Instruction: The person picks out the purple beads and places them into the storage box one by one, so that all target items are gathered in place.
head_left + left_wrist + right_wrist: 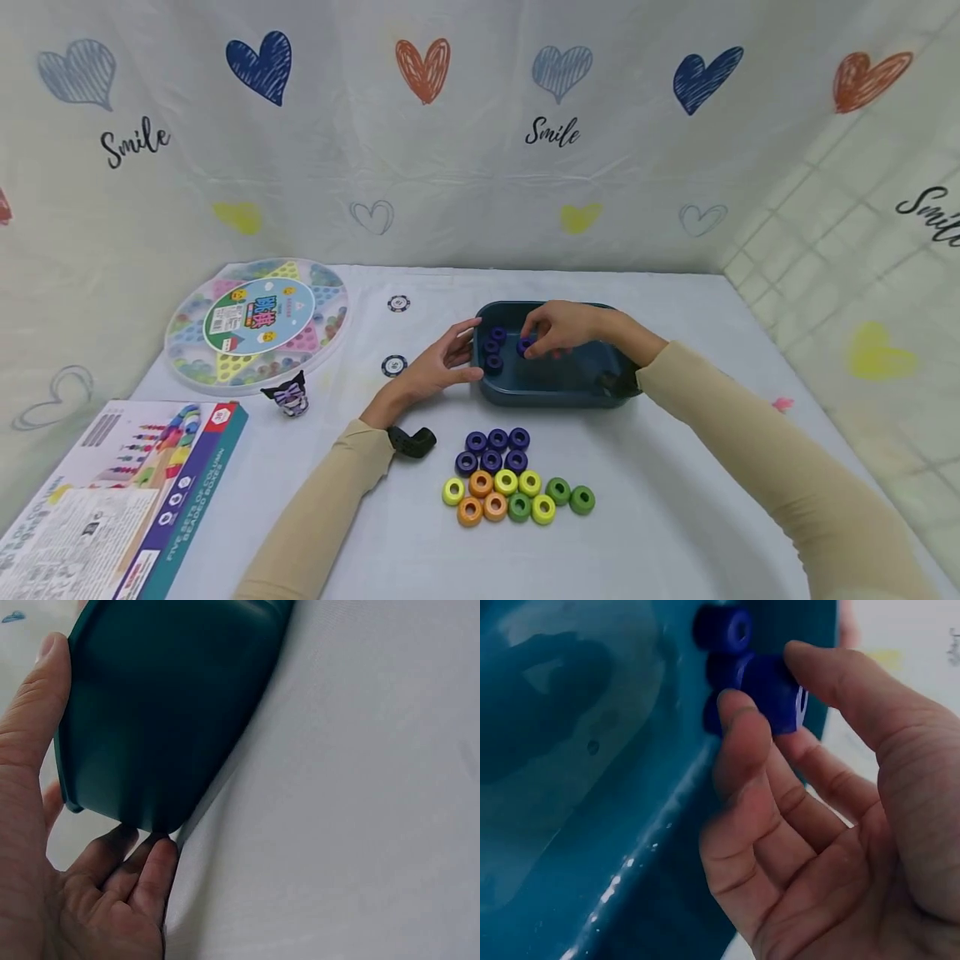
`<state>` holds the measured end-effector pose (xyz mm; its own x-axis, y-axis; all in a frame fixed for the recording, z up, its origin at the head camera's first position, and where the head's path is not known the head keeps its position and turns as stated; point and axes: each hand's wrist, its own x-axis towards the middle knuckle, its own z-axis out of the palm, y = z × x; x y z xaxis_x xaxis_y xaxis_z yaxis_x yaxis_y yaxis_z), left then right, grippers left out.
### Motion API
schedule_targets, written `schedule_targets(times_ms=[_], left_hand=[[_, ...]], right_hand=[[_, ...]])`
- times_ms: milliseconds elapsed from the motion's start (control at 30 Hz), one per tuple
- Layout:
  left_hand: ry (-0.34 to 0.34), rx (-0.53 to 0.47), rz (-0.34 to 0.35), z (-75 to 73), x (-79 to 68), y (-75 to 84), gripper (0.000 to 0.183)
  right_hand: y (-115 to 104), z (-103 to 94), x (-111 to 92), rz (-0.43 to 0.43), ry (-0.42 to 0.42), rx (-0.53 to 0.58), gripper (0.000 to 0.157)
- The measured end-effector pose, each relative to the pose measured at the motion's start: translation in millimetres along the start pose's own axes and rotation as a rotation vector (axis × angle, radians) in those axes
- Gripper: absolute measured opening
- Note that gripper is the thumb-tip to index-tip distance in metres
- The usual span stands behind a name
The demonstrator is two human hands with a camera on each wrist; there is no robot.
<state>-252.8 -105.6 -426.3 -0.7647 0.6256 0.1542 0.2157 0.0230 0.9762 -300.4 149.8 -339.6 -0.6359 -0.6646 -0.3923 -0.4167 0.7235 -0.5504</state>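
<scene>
My right hand (561, 329) reaches down inside a dark teal plastic basin (551, 398). Its thumb and fingertips pinch a purple-blue ring bead (774, 694). Beside that bead, other purple beads (492, 364) are lined up along the basin's left end; the fingers partly cover them in the right wrist view. From outside, my left hand (435, 367) holds the basin's left end, with thumb and fingers spread around it. In the left wrist view the thumb lies along the rim, and bent fingertips touch the lower end wall (112, 814).
In front of the basin lie rows of purple beads (491, 461), with yellow, orange and green beads (557, 490) nearer me. To the left are two chips (393, 365), a small cat-eared figure (291, 395), a round checkers board (322, 292) and a boxed bead set (187, 500).
</scene>
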Motion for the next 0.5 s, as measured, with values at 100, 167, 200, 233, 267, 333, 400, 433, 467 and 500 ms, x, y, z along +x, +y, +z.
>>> schedule_targets(times_ms=[100, 167, 200, 233, 267, 333, 400, 433, 467, 500], left_hand=[[-0.015, -0.010, 0.009, 1.4, 2.0, -0.6, 0.080], [-0.020, -0.018, 0.018, 1.7, 3.1, -2.1, 0.080], [-0.022, -0.022, 0.020, 1.5, 3.4, -2.7, 0.080], [-0.024, -0.022, 0.021, 1.2, 3.7, -3.2, 0.079], [-0.021, -0.024, 0.023, 0.8, 3.7, -3.5, 0.079], [-0.017, -0.019, 0.023, -0.4, 3.3, -3.9, 0.079], [-0.016, -0.020, 0.024, -1.5, 2.8, -4.0, 0.079], [-0.015, -0.020, 0.027, -2.0, 2.5, -4.1, 0.079], [-0.013, -0.021, 0.028, -2.5, 2.1, -4.3, 0.079], [-0.013, -0.021, 0.028, -2.8, 1.7, -4.5, 0.079]], right_hand=[[5, 0.4, 10, 0.039, -0.065, -0.004, 0.034], [8, 2.4, 15, 0.061, -0.125, -0.020, 0.035], [8, 3.7, 18, 0.071, -0.155, -0.030, 0.036], [8, 5.2, 21, 0.081, -0.186, -0.035, 0.036], [8, 6.6, 23, 0.088, -0.216, -0.038, 0.036], [6, 8.9, 28, 0.106, -0.264, -0.046, 0.035], [3, 10.7, 32, 0.128, -0.290, -0.056, 0.033], [2, 11.6, 34, 0.136, -0.298, -0.060, 0.032], [0, 12.4, 36, 0.143, -0.304, -0.064, 0.031], [-1, 13.1, 38, 0.152, -0.307, -0.064, 0.030]])
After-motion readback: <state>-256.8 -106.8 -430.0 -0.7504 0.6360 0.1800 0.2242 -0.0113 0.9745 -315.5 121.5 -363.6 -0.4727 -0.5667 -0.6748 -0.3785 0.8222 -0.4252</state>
